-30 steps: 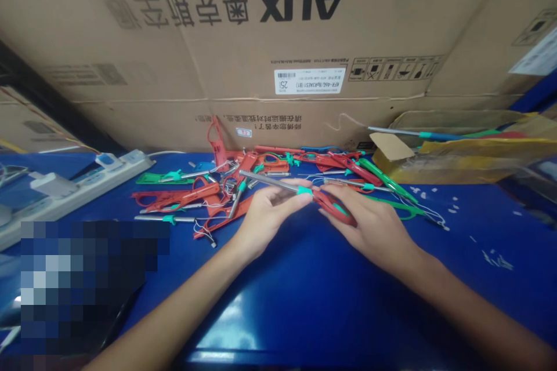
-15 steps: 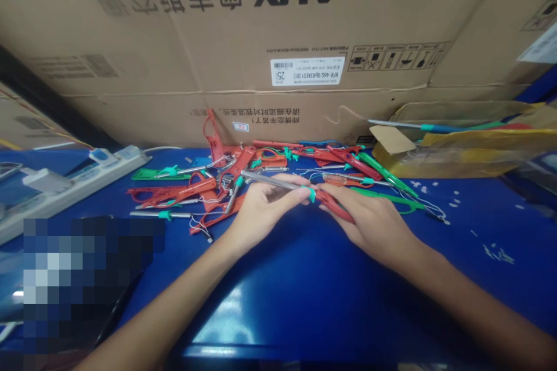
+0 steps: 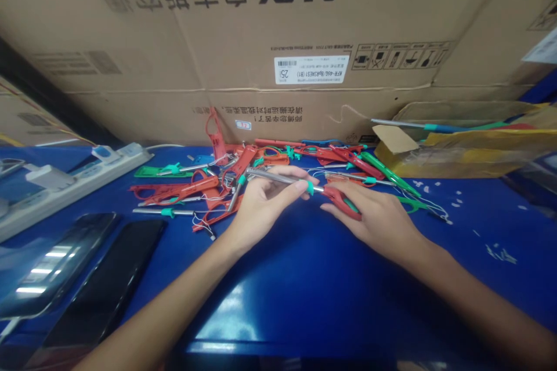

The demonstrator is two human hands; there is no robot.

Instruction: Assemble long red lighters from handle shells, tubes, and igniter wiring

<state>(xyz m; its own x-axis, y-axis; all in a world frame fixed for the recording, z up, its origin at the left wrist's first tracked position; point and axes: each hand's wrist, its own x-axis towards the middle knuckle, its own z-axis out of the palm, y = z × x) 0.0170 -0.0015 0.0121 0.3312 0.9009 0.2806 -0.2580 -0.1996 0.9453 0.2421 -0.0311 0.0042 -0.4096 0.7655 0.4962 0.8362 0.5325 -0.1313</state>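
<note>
My left hand [image 3: 265, 203] pinches a silver metal tube [image 3: 278, 178] near the green piece [image 3: 310, 188] at its right end, thumb on top. A red handle shell [image 3: 342, 203] with a loop, like that of a long lighter, is in my right hand [image 3: 383, 214]. Tube and handle lie in one line, with a short bright metal stretch between them. Whether they are fixed together, I cannot tell. Behind my hands spreads a pile of red handle shells [image 3: 191, 190], tubes with green pieces [image 3: 163, 211] and thin white wires [image 3: 202, 225].
A large cardboard box [image 3: 217, 58] stands behind the pile. On the left lie a white power strip [image 3: 78, 185] and two black phones [image 3: 108, 278]. An opened yellow-taped carton [image 3: 456, 156] sits at right, near white scraps [image 3: 500, 253] on the blue table [image 3: 296, 295].
The red handle has shifted slightly right, and more bright metal shows between it and the green piece. My left hand keeps its hold on the tube. The view has shifted slightly.
</note>
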